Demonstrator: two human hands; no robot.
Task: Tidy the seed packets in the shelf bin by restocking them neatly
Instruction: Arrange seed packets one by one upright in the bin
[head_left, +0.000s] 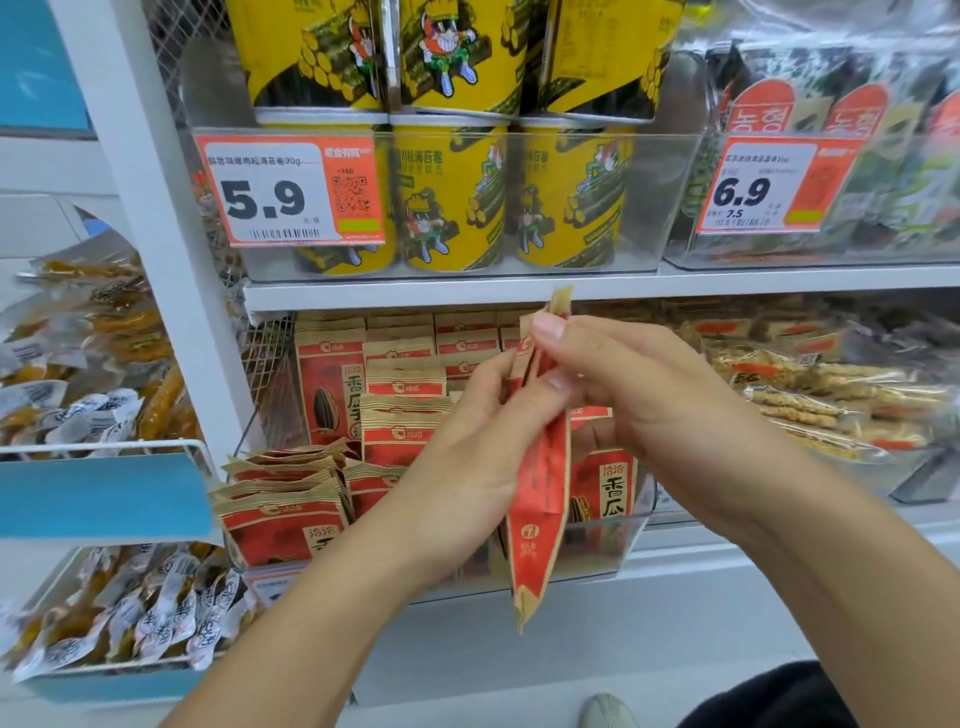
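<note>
Hands meet in front of the shelf bin (597, 551), both forearms reaching up from the lower edge of my view. My left hand (467, 447) has its fingers curled against the left face of the held packets (540, 467); my right hand (639, 395) comes over from the right, thumb and fingers pinching the same bundle near its upper end. I see the bundle edge-on, nearly upright, its top just under the front lip of the upper shelf board (675, 286) and its bottom corner hanging below the bin's clear front wall.

Room is tight above, with that board close over the fingertips. In the bin, the stocked packets (291, 514) fill the left front corner and rise in rows toward the back; the right front part holds one upright packet (605, 488) just behind my hands.

The packets are kraft-brown paper with red panels, a sunflower seed drawing and large dark characters. The held ones show a red stripe down the side and a crimped brown bottom seam. How many I hold, I cannot tell.
</note>
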